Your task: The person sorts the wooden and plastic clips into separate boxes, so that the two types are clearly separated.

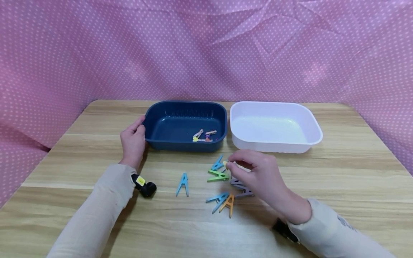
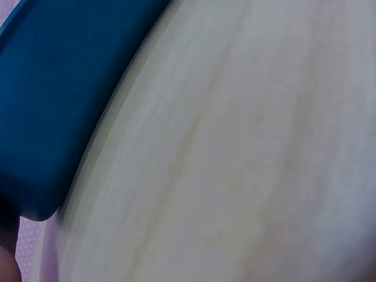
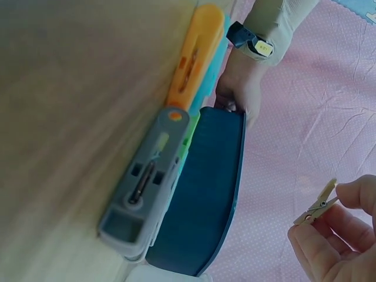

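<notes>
a small wooden clip (image 3: 317, 210) is pinched between the thumb and fingers of the right hand (image 1: 258, 172), and is held above the large plastic clips, just in front of the trays. the work is judged to be partly done: at least 3 small clips (image 1: 198, 134) are already gathered near the front right corner of the blue tray (image 1: 184, 146), and the held one is not yet set down. at least 7 large plastic clips (image 1: 184, 180), in blue, green, orange and greyish purple, are left on the table (image 1: 64, 161). the left end of the blue tray is touched by the left hand (image 1: 133, 143); whether the rim is gripped cannot be told. the white tray (image 1: 271, 147) is placed just beside the blue tray, on its right.

a yellow label (image 3: 263, 48) is carried on the left wrist strap, but its marks are too small to be read. dark print (image 1: 346, 222) is borne on the right sleeve, also illegible. no brand can be made out.
</notes>
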Demonstrator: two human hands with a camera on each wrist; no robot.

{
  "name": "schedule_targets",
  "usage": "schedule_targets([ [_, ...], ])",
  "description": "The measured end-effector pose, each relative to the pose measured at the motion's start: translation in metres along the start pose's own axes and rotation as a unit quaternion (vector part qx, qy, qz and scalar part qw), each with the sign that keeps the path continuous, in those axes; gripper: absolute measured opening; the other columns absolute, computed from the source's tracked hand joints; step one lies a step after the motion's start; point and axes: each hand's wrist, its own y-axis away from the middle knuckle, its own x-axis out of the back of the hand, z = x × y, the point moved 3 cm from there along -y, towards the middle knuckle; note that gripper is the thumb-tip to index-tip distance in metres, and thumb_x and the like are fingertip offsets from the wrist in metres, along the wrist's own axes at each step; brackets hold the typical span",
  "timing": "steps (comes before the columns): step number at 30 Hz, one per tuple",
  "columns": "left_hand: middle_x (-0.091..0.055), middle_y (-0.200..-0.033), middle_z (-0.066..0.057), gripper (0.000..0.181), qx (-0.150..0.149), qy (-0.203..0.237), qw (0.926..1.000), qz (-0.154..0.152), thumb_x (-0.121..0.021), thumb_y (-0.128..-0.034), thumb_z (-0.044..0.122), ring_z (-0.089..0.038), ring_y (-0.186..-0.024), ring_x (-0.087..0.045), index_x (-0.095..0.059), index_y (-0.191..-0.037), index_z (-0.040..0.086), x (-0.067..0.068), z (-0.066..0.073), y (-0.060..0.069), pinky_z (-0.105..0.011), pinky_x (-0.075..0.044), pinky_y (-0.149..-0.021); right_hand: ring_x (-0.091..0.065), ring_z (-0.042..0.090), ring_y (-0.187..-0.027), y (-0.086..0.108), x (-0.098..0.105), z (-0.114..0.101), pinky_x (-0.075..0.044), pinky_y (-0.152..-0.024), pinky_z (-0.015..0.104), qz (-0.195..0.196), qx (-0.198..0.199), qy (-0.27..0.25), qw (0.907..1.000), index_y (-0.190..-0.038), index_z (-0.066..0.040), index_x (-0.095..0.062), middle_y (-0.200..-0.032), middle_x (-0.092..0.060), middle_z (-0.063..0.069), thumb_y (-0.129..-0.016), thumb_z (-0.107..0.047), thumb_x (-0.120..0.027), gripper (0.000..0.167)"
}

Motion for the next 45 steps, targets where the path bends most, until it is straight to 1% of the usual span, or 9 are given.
schedule_targets([
  [5,-0.045,-0.140,0.007,0.038,0.001,-0.007,1.0000,0.002,-0.041,-0.0964,0.014,-0.002,-0.129,-0.036,-0.052,-0.132,0.018,0.000,0.001,0.001,-0.025,-0.031,-0.106,-0.064,0.007,-0.077,-0.007,0.000,-0.001,-0.056,-0.069,0.023,0.006,-0.007,0.004,0.9999,-0.086,-0.006,-0.072,-0.085,-0.070,-0.001,-0.080,-0.009,-0.071,0.007],
  [13,-0.044,-0.141,0.007,0.038,0.001,-0.008,1.0000,-0.001,-0.040,-0.0967,0.015,-0.002,-0.130,-0.035,-0.052,-0.132,0.019,0.000,0.002,0.001,-0.026,-0.031,-0.106,-0.065,0.007,-0.075,-0.017,-0.002,0.002,-0.056,-0.067,0.022,0.014,-0.014,-0.021,0.9996,-0.087,-0.005,-0.072,-0.085,-0.071,0.000,-0.080,-0.006,-0.069,0.007],
  [19,-0.046,-0.139,0.007,0.038,-0.004,-0.005,1.0000,0.006,-0.041,-0.0959,0.014,-0.003,-0.130,-0.036,-0.052,-0.132,0.017,-0.001,0.002,0.000,-0.025,-0.031,-0.106,-0.066,0.010,-0.077,-0.026,-0.004,0.009,-0.056,-0.070,0.022,0.027,-0.056,-0.037,0.9974,-0.088,-0.005,-0.072,-0.085,-0.071,0.003,-0.081,-0.008,-0.069,0.008],
  [23,-0.046,-0.140,0.007,0.037,-0.002,-0.006,1.0000,0.005,-0.041,-0.0963,0.015,-0.003,-0.130,-0.036,-0.052,-0.132,0.018,-0.001,0.002,0.000,-0.026,-0.032,-0.106,-0.067,0.013,-0.081,-0.035,-0.005,0.012,-0.056,-0.071,0.024,0.037,-0.083,-0.061,0.9940,-0.090,-0.004,-0.072,-0.087,-0.071,0.005,-0.082,-0.010,-0.068,0.010],
  [31,-0.044,-0.141,0.008,0.037,0.004,-0.009,0.9999,-0.001,-0.040,-0.0971,0.016,-0.004,-0.131,-0.035,-0.052,-0.132,0.021,0.000,0.002,0.001,-0.026,-0.032,-0.106,-0.061,0.011,-0.086,-0.049,-0.009,0.018,-0.054,-0.076,0.024,0.049,-0.125,-0.089,0.9870,-0.094,-0.005,-0.072,-0.092,-0.070,0.005,-0.086,-0.019,-0.066,0.017],
  [34,-0.044,-0.141,0.009,0.037,0.004,-0.009,0.9999,0.000,-0.040,-0.0971,0.016,-0.003,-0.131,-0.035,-0.052,-0.132,0.021,0.000,0.001,0.001,-0.026,-0.032,-0.106,-0.059,0.011,-0.083,-0.056,-0.012,0.020,-0.053,-0.073,0.023,0.054,-0.136,-0.093,0.9848,-0.095,-0.005,-0.071,-0.092,-0.069,0.006,-0.087,-0.021,-0.065,0.019],
  [38,-0.045,-0.141,0.008,0.037,0.005,-0.010,0.9999,0.002,-0.041,-0.0969,0.016,-0.003,-0.131,-0.035,-0.052,-0.132,0.020,0.000,0.002,0.000,-0.026,-0.032,-0.106,-0.056,0.013,-0.076,-0.064,-0.015,0.025,-0.048,-0.065,0.020,0.064,-0.146,-0.102,0.9820,-0.095,-0.004,-0.070,-0.088,-0.068,0.007,-0.087,-0.023,-0.063,0.021],
  [41,-0.045,-0.140,0.008,0.037,0.003,-0.008,1.0000,0.003,-0.041,-0.0964,0.016,-0.004,-0.130,-0.036,-0.052,-0.132,0.020,0.000,0.001,-0.001,-0.026,-0.032,-0.107,-0.058,0.013,-0.074,-0.072,-0.016,0.029,-0.050,-0.063,0.019,0.070,-0.153,-0.115,0.9790,-0.096,-0.004,-0.070,-0.086,-0.066,0.008,-0.088,-0.024,-0.062,0.023],
  [45,-0.046,-0.140,0.008,0.037,-0.003,-0.008,1.0000,0.002,-0.041,-0.0962,0.016,-0.004,-0.130,-0.036,-0.053,-0.131,0.020,0.000,-0.002,-0.002,-0.026,-0.032,-0.106,-0.064,0.013,-0.077,-0.082,-0.017,0.034,-0.055,-0.070,0.020,0.077,-0.173,-0.144,0.9714,-0.098,0.000,-0.068,-0.088,-0.066,0.011,-0.090,-0.023,-0.061,0.025],
])
